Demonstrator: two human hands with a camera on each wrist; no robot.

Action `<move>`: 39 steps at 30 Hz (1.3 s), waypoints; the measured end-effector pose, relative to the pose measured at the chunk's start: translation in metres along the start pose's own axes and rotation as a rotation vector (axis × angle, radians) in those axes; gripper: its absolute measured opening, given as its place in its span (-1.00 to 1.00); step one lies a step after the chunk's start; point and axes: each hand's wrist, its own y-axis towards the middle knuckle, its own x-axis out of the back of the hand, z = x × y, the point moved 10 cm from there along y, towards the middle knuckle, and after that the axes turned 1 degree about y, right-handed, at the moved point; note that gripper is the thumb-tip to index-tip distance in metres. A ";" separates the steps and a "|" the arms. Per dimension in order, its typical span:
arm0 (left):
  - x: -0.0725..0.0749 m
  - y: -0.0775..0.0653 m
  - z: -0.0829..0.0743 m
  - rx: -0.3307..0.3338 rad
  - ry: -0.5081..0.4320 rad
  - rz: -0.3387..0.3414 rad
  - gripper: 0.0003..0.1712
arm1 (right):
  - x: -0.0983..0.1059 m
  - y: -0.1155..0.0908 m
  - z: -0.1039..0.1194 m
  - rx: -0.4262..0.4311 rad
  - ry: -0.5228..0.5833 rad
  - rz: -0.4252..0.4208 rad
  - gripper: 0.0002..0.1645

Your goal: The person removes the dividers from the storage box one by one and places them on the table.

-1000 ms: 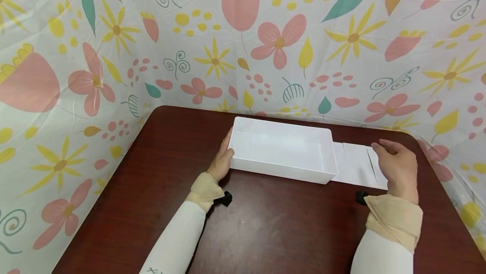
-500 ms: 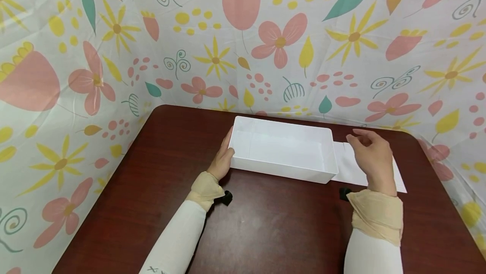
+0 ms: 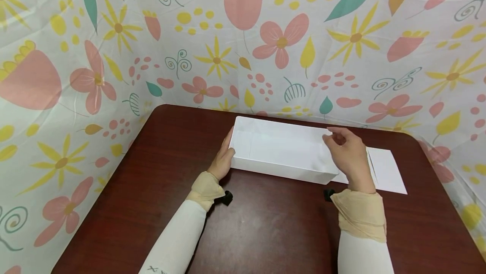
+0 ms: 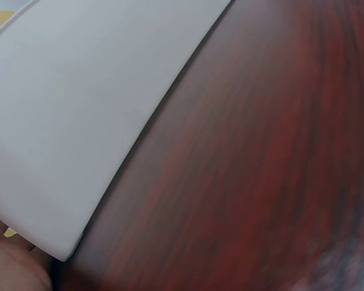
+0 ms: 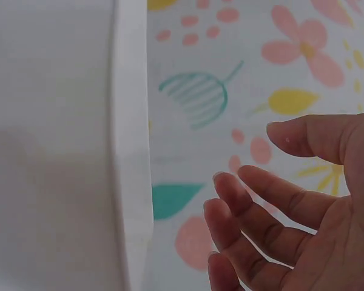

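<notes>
R hand has shifted left toward white box, frame ctr; fingers half-bent, thumb apart, nothing held. L hand touches box's L end, grip unclear. Brace L end; don't bump R rim.

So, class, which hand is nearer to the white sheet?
The right. In the head view, the right hand appears over the sheet, beside the box's right end. The left hand touches the box's opposite end, farther from the sheet.
</notes>
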 end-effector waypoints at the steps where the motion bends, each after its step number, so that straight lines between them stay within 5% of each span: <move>1: 0.000 0.000 0.000 0.001 -0.001 0.001 -0.17 | -0.004 -0.001 0.005 0.016 -0.004 0.006 -0.38; 11: 0.000 0.000 0.001 0.010 0.006 -0.004 -0.17 | -0.045 -0.007 0.042 0.171 -0.019 0.081 -0.47; 39: 0.002 -0.001 -0.003 -0.005 0.004 0.003 -0.17 | -0.129 -0.028 0.088 0.287 -0.020 0.232 -0.46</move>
